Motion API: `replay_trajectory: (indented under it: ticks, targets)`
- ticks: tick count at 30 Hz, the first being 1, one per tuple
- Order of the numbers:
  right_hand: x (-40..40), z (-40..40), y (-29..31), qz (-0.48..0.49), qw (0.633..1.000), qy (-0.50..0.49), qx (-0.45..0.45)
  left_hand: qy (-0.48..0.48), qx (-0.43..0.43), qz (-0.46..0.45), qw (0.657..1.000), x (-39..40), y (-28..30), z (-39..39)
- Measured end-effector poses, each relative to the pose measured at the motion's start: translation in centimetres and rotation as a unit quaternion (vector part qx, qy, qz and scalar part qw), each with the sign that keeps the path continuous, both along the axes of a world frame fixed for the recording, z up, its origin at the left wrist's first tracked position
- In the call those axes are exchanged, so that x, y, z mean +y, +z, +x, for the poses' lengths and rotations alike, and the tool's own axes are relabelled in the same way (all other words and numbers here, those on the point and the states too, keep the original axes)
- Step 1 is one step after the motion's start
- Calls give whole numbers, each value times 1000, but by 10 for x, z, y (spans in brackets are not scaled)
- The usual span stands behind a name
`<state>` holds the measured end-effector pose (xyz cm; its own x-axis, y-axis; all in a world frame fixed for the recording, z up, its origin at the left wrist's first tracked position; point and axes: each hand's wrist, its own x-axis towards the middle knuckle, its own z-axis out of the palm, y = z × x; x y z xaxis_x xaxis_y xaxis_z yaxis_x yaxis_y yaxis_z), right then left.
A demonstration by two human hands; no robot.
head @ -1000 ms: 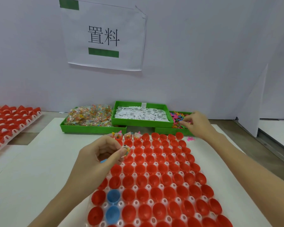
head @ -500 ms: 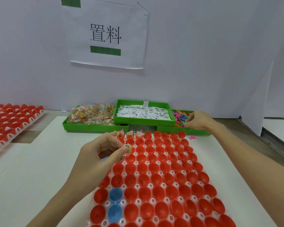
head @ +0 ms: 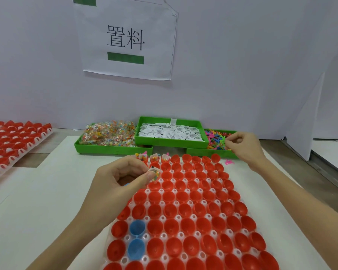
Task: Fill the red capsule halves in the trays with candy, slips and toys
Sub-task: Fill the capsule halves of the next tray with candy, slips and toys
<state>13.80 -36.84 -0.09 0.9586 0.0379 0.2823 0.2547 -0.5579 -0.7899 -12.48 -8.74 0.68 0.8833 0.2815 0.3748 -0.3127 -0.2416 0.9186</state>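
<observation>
A white tray packed with red capsule halves lies in front of me; two blue halves sit near its left edge. Three halves in the far-left corner hold filled packets. My left hand hovers over the tray's upper left and pinches a candy packet with a paper slip. My right hand reaches over the green toy bin and pinches a small green toy.
Green bins along the wall hold wrapped candy, paper slips and coloured toys. A pink toy lies loose on the white mat. Another tray of red capsules sits far left. A paper sign hangs on the wall.
My right hand moved further right and back over the toy bin and now pinches a green toy. My left hand has kept its packet over the tray.
</observation>
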Motion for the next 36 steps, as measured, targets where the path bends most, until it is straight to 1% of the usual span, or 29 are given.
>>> replay_trajectory:
  ticks: [3,5,7,10,12,13,15,17,18,21,26,31,34,36]
  targets:
    - [2,2,0,-3,1000,-21,-3,1,10,12,1000,-2,-1,-1]
    - [4,-1,0,33,999,-19,6,-2,15,3,1000,-3,0,-2]
    - [9,-11,2,83,996,2,19,2,15,-25,1000,-2,1,-1]
    - [26,-42,16,164,983,68,42,17,24,-54,998,-1,2,-1]
    - [39,-72,28,208,964,147,76,17,29,-75,997,-1,3,0]
    - [46,-88,34,215,953,190,96,13,32,-88,996,-1,3,0]
    - [61,-119,40,176,945,254,110,1,36,-104,994,-3,3,-1]
    - [77,-144,42,116,943,294,101,-5,39,-101,994,-4,3,-2]
    - [84,-153,42,104,940,308,100,-5,41,-94,995,-4,3,-2]
    - [96,-168,41,98,935,328,97,-6,47,-88,995,-5,3,-3]
    - [95,-172,43,61,941,330,39,-14,50,-107,993,-9,2,-3]
    - [90,-169,43,84,924,368,54,24,7,-91,996,-15,2,-5]
    - [90,-169,43,72,916,392,51,52,-30,-54,997,-17,1,-5]
    - [89,-167,44,57,916,394,55,59,-33,-39,997,-18,0,-6]
